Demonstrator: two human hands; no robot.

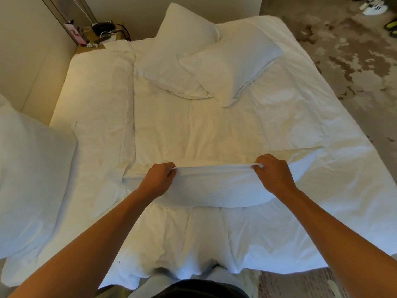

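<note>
A white pillow in a pillowcase [214, 188] lies across the near middle of the bed. My left hand [160, 179] grips the open edge of the pillowcase on the left side. My right hand [271, 174] pinches the same edge on the right, and the fabric is stretched taut between the two hands. The bed [214, 130] is covered with a rumpled white sheet and duvet.
Two white pillows [206, 61] lean together at the head of the bed. Another pillow [28, 179] sits at the left edge. A nightstand [101, 37] with cables and small items stands in the far left corner. Patterned carpet [354, 50] with shoes lies to the right.
</note>
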